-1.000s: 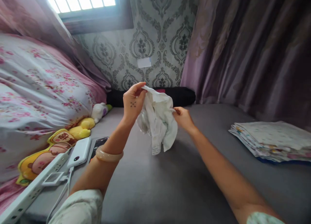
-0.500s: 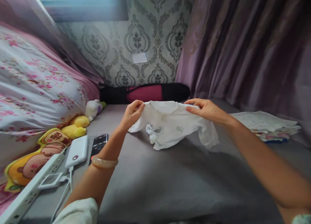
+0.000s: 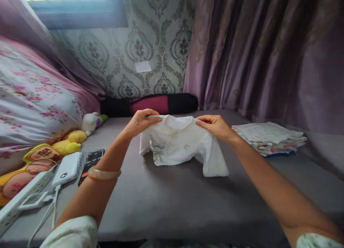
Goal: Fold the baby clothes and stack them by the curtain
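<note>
A small white long-sleeved shirt [image 3: 177,144] hangs upright between my hands, its lower part close to or touching the grey sheet [image 3: 161,201]. It has a small green print on the chest and a grey patterned patch near the hem. My left hand [image 3: 142,122] pinches the left shoulder beside the collar. At the other shoulder, my right hand [image 3: 213,126] grips the fabric between thumb and fingers. Both sleeves droop downward.
A stack of folded cloths [image 3: 268,137] lies at the right. On the left are a phone [image 3: 92,162], a white power bank [image 3: 66,169], a power strip [image 3: 24,190] with cables and plush toys [image 3: 71,142]. A black and maroon bag [image 3: 150,104] lies along the wall.
My right hand has moved inward along the shoulder, nearer the collar. The shirt's sleeves now hang lower and straighter. The whole view has shifted, with the surroundings further left.
</note>
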`<state>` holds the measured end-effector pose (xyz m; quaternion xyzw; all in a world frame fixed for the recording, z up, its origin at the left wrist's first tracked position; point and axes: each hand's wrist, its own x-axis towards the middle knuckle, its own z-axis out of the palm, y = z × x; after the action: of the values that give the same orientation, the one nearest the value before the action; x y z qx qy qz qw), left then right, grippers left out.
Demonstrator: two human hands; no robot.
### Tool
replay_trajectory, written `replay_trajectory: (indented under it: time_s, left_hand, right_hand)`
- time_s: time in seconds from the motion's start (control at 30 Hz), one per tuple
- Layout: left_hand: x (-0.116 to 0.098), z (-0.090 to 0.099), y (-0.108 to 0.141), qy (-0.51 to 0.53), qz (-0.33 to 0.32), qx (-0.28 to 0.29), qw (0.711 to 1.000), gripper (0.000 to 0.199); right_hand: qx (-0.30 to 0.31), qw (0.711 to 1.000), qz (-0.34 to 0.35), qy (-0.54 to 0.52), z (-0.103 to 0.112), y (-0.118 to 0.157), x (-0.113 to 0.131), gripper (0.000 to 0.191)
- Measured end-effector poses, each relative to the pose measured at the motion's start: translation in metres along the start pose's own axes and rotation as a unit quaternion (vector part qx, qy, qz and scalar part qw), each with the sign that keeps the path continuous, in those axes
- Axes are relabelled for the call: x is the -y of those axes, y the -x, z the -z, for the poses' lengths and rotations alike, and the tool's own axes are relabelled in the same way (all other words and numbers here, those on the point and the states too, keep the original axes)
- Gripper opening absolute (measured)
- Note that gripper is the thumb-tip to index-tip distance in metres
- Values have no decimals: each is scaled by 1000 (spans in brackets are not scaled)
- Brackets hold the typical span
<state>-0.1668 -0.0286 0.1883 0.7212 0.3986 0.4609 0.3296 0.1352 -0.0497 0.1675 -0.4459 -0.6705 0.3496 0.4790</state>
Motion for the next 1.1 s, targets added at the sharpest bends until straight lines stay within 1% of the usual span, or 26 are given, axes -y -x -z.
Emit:
replay_trajectory:
  time_s: [0.07,0.13,0.2,0.23,0.27,0.3,0.37,0.43,0.5,0.53,0.57,0.63,0.67,0.7,0.73,0.77,0.8,0.87,0.9,0.93,0.97,1.0,1.07,1.1]
  left_hand:
    - [-10,0,-3,-8,0,-17,1000,27]
    - [-16,-5,-5,-26,-3,-44,999,24]
    - [-18,-11,-6,-45,-20,-67,996,22]
    - [-18,-13,-7,-49,-31,-76,995,22]
    - [-18,-13,-9,-50,-40,-87,994,21]
    - [-20,-12,-10,-52,-50,-97,993,19]
    - [-33,-4,-11,-66,-73,-100,990,16]
    - [-56,7,-9,-81,-94,-100,987,14]
    - [-78,19,-7,-67,-108,-126,984,15]
    - [-84,23,-7,-51,-110,-139,983,16]
    - [-86,26,-8,-42,-102,-143,984,17]
    - [-78,28,-13,-70,-53,-116,989,14]
    - [-69,27,-17,-79,-38,-107,990,13]
    - [-60,25,-20,-80,-41,-119,989,12]
    - [-51,24,-24,-76,-55,-141,986,12]
    - [-43,24,-27,-80,-65,-148,984,13]
    - [-37,24,-31,-96,-76,-147,982,14]
    - [-31,27,-39,-146,-101,-153,972,16]
    - [-30,28,-43,-163,-117,-165,966,16]
    - [-31,30,-47,-169,-135,-179,960,17]
    - [-31,30,-50,-165,-149,-181,958,18]
    - [-32,31,-53,-162,-156,-159,961,20]
    - [-31,28,-58,-180,-150,-92,968,25]
    - [-30,26,-59,-197,-147,-82,966,27]
  right_hand:
    - [20,1000,-4,6,7,-3,2,39]
    - [22,999,8,29,14,-5,4,41]
    - [0,998,19,62,19,-6,6,41]
    - [-9,998,7,69,21,-8,7,40]
    - [-32,997,-12,67,23,-10,9,39]
    - [-39,997,-29,62,25,-13,13,39]
    - [-64,995,-30,63,31,-17,26,40]
    - [-104,992,13,76,39,-19,43,40]
    - [-139,984,65,92,44,-21,60,40]
    - [-149,981,80,95,45,-23,65,42]
    - [-122,984,73,109,45,-27,68,44]
    - [16,984,42,173,43,-36,67,45]
    - [56,981,57,179,42,-40,65,44]
    - [52,980,98,165,41,-45,63,40]
    - [37,980,133,147,41,-49,61,37]
    - [15,978,159,131,41,-52,59,35]
    - [0,978,169,126,42,-56,58,33]
    - [5,977,155,144,44,-62,58,33]
    - [5,977,156,144,44,-65,58,33]
    - [-4,977,168,128,45,-68,57,32]
    - [-13,978,182,104,46,-72,56,31]
    - [-10,978,190,86,46,-75,55,30]
    - [37,978,180,97,46,-82,51,29]
    - [57,977,170,119,47,-85,49,29]
